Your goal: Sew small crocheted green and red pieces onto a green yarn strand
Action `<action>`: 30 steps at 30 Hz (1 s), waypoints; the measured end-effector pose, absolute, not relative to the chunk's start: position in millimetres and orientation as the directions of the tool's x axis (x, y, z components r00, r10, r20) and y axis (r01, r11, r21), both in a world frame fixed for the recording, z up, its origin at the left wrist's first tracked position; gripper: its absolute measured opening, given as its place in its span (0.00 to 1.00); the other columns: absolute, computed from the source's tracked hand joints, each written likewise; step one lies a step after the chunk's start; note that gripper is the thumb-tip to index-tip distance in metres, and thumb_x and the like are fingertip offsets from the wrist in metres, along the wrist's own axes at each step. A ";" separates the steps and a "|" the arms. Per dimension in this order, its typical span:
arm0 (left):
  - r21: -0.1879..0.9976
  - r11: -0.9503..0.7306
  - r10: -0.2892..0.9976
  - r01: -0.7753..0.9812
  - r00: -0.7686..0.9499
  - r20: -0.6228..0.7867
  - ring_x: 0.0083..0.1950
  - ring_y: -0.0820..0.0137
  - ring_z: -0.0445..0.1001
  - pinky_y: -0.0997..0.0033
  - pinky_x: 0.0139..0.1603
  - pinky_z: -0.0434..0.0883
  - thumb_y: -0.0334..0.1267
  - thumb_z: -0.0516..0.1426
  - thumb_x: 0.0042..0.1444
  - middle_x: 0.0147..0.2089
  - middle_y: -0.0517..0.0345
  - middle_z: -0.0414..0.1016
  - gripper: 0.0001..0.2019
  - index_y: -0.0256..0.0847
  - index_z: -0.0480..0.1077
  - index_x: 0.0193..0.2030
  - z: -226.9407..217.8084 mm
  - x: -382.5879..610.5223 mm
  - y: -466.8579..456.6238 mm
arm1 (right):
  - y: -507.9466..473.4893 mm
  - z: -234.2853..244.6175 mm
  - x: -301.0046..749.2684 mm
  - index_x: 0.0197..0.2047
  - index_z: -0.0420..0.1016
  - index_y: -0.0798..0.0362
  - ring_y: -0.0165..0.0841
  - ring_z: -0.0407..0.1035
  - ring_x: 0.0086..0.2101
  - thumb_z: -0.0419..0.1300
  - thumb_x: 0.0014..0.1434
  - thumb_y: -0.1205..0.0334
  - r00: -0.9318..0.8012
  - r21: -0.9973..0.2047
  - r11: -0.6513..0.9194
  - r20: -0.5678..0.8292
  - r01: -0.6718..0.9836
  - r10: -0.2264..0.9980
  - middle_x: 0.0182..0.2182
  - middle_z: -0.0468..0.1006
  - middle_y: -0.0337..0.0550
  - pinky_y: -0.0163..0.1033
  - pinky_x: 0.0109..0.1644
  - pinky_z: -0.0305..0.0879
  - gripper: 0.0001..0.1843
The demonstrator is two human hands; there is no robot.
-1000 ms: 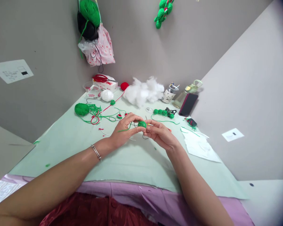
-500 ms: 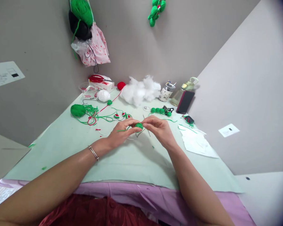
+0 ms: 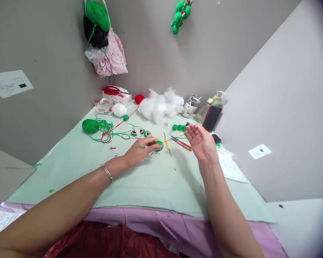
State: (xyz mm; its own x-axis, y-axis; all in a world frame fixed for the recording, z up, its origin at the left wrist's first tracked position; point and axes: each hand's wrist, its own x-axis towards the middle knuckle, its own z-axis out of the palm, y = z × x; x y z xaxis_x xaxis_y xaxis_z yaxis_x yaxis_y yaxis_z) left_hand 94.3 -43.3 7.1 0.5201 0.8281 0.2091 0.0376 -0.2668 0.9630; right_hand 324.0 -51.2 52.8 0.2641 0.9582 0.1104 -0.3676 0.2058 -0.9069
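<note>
My left hand (image 3: pixel 140 152) rests on the pale green mat (image 3: pixel 140 179) with its fingers pinched round a small green crocheted ball (image 3: pixel 158 146). A thin strand runs from the ball up to my right hand (image 3: pixel 201 143), which is raised to the right with thumb and forefinger pinched; whatever they hold is too small to name. Between the two hands lie a yellow-handled crochet hook (image 3: pixel 167 143) and small orange-handled scissors (image 3: pixel 181 143). A silver bangle (image 3: pixel 107 172) is on my left wrist.
A green yarn ball (image 3: pixel 90 125) with tangled green and red strands lies at the left. At the back are white stuffing (image 3: pixel 161 104), a red ball (image 3: pixel 139 99), a tool cup (image 3: pixel 190 106), a bottle (image 3: pixel 210 105), a dark phone (image 3: pixel 211 118) and a row of green crocheted balls (image 3: pixel 179 127). Paper (image 3: pixel 231 168) lies right.
My right hand has left the green ball and moved up and to the right, drawing a thin strand with it. The hook and scissors now show on the mat. My left hand has stayed put.
</note>
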 end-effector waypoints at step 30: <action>0.841 -0.498 0.821 0.213 0.427 0.378 0.41 0.67 0.68 0.67 0.46 0.64 0.47 0.55 0.61 0.39 0.56 0.72 0.13 0.44 0.76 0.42 28.2 74.4 -31.8 | -73.1 48.0 292.0 0.38 0.76 0.55 0.24 0.46 0.17 0.54 0.64 0.47 -0.464 -0.993 0.080 0.034 0.081 0.885 0.13 0.54 0.29 0.35 0.24 0.45 0.19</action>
State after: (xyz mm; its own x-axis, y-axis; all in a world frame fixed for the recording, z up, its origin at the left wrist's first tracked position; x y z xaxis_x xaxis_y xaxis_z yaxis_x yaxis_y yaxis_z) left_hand 74.4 -31.8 28.2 0.4273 0.8212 0.3783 0.2126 -0.4980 0.8407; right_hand 292.0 -73.1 48.0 -0.4645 0.8849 0.0339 0.0808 0.0805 -0.9935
